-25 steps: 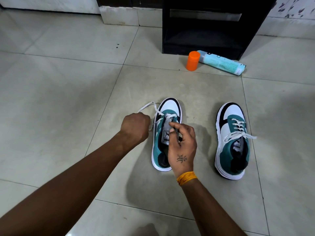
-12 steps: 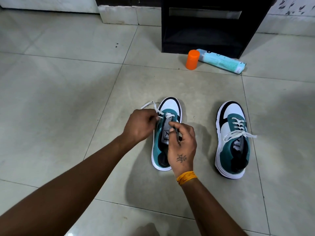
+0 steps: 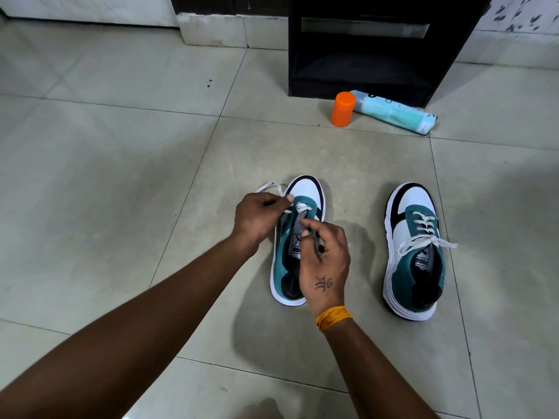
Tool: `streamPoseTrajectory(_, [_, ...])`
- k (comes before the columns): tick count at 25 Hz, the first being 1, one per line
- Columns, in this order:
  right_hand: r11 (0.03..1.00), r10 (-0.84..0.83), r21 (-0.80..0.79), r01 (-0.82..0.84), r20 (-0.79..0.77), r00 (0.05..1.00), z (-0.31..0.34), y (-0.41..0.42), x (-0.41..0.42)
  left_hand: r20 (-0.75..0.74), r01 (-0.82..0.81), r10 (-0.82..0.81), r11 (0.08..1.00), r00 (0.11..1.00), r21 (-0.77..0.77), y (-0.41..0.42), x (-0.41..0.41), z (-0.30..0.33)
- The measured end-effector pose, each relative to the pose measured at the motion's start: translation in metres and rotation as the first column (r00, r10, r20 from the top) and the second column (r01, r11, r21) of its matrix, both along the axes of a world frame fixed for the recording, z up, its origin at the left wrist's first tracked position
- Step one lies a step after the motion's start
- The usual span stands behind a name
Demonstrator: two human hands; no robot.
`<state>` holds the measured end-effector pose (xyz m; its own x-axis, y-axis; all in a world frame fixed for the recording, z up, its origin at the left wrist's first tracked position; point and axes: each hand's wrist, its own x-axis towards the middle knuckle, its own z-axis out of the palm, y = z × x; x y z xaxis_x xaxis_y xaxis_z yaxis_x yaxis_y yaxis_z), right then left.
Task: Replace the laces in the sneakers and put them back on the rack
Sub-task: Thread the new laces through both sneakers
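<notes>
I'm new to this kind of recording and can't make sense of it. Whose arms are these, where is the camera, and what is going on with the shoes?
No machine here: the arms belong to a person wearing a wide-angle camera on the head, looking down at a tiled floor. The left hand pinches a white lace at the near sneaker, which is only laced near the toe. The right hand grips that shoe's tongue area. The other sneaker, to the right, is already laced and tied. Farther back stand an orange cap, a light blue tube lying down, and a black rack.
</notes>
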<state>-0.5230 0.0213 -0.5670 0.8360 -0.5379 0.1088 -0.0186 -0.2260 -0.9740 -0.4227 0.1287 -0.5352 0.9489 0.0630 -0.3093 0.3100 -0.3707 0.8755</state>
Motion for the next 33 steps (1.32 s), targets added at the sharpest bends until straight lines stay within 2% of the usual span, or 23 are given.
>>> streamPoseTrajectory(5, [1.0,-0.002,-0.011,0.001,-0.011,1.0,0.0,0.001,0.001,0.014,-0.066,0.07,0.981,0.997,-0.182,-0.015,0.011,0.005])
streamPoseTrajectory(8, [1.0,0.0,-0.025,0.0,0.005,1.0,0.0,0.0,0.0,-0.017,-0.135,0.139,0.913,0.99,-0.385,-0.014,0.008,0.015])
streamPoseTrajectory(10, [0.999,0.008,-0.036,-0.008,0.003,1.0,0.0,0.0,0.0,0.019,-0.153,0.181,0.875,0.983,-0.459,-0.01,0.01,0.03])
streamPoseTrajectory(13, [0.996,-0.013,-0.09,0.011,-0.022,1.0,0.005,0.001,0.001,0.081,-0.145,0.211,0.858,0.974,-0.493,-0.006,0.013,0.051])
streamPoseTrajectory(16, [0.978,-0.037,-0.204,0.047,0.052,0.998,0.024,0.001,0.013,0.153,-0.108,0.199,0.88,0.968,-0.462,-0.008,0.007,0.065])
streamPoseTrajectory(19, [0.983,0.053,-0.177,-0.041,0.062,0.997,0.051,0.003,0.044,0.241,-0.035,0.151,0.905,0.959,-0.425,-0.012,0.005,0.073])
streamPoseTrajectory(23, [0.964,0.146,-0.232,-0.133,0.038,0.989,0.077,0.006,0.081,0.312,0.003,0.107,0.943,0.944,-0.333,-0.019,0.006,0.09])
streamPoseTrajectory(26, [0.966,0.138,-0.228,-0.123,0.049,0.989,0.079,0.003,0.087,0.294,0.01,0.113,0.922,0.949,-0.388,-0.017,0.011,0.095])
streamPoseTrajectory(28, [0.95,0.148,-0.279,-0.139,0.009,0.989,0.075,0.001,0.085,0.259,0.007,0.118,0.901,0.959,-0.434,-0.013,0.013,0.093])
streamPoseTrajectory(31, [0.921,0.155,-0.355,-0.161,-0.045,0.987,0.072,0.002,0.081,0.172,-0.065,0.188,0.836,0.967,-0.545,-0.01,0.014,0.089])
streamPoseTrajectory(33, [0.922,0.163,-0.357,-0.151,0.002,0.987,0.075,0.005,0.08,0.133,-0.116,0.246,0.784,0.96,-0.61,-0.008,0.016,0.091])
